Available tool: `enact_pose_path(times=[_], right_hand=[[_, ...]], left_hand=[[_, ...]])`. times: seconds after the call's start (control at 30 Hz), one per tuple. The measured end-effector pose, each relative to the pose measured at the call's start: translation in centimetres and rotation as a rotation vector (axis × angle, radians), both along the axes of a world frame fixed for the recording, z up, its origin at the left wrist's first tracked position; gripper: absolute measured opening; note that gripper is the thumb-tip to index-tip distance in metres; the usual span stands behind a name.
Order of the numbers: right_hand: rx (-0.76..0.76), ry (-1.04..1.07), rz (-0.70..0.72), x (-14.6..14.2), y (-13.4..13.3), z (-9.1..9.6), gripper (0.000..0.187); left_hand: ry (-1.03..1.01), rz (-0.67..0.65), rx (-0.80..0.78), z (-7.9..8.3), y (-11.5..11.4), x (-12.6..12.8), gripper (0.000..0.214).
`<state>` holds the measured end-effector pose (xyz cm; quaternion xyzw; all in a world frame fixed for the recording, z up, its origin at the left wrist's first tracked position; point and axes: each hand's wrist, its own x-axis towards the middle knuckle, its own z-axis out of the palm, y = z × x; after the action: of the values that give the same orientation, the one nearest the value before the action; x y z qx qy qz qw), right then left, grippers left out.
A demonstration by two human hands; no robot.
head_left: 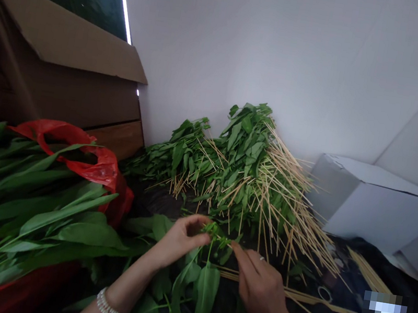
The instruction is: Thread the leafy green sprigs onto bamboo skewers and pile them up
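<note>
My left hand [183, 240] is closed on the stems of a small bunch of leafy greens [207, 288], whose long leaves hang down below. Close by on the right, my right hand [258, 281] pinches a thin bamboo skewer at the bunched stems; most of the skewer is hidden by the fingers. Behind both hands lies a heap of leafy greens on skewers [248, 147], their pale sticks fanning out to the right. Loose skewers [301, 297] lie on the dark surface beside my right hand.
At left, a red plastic bag [106, 169] holds many long-leaved greens [66, 208]. An open cardboard box [78, 51] stands behind it. A white box [390, 212] sits at right, near more skewers [369, 272] and a roll of tape [325, 294]. A white wall [283, 41] rises behind.
</note>
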<state>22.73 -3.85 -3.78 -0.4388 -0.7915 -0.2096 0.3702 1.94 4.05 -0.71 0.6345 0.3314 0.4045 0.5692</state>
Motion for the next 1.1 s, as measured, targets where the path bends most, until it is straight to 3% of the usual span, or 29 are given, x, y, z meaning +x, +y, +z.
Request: enact_pose_path(times=[0.1,0.23,0.3,0.47,0.57,0.73,0.93,1.1], right_hand=[[0.011,0.003,-0.003,0.2,0.1,0.1,0.034],[0.001,0.024,-0.090,1.5,0.4,0.3,0.027],[-0.006,0.060,-0.132,2.4,0.7,0.3,0.024],[0.025,0.267,-0.179,4.0,1.0,0.8,0.021],[0.047,0.387,-0.233,4.5,1.0,1.2,0.024],[-0.002,0.410,-0.216,4.7,1.1,1.4,0.027],[-0.116,0.553,-0.203,4.8,1.1,2.9,0.028],[-0.169,0.474,-0.133,4.7,0.4,4.9,0.024]], left_hand=[[0.031,-0.004,0.028,0.1,-0.1,0.1,0.032],[-0.060,0.287,0.059,0.3,0.8,-0.7,0.031],[-0.064,0.367,0.111,0.3,1.2,-1.0,0.033],[0.195,0.255,0.267,-0.6,0.9,-0.8,0.063],[0.426,0.274,0.409,-1.3,0.5,-0.6,0.051],[0.648,0.211,0.478,-2.0,0.4,-0.9,0.013],[0.684,0.159,0.496,-2.5,1.0,-0.9,0.014],[0.638,0.143,0.520,-2.5,1.1,-1.0,0.017]])
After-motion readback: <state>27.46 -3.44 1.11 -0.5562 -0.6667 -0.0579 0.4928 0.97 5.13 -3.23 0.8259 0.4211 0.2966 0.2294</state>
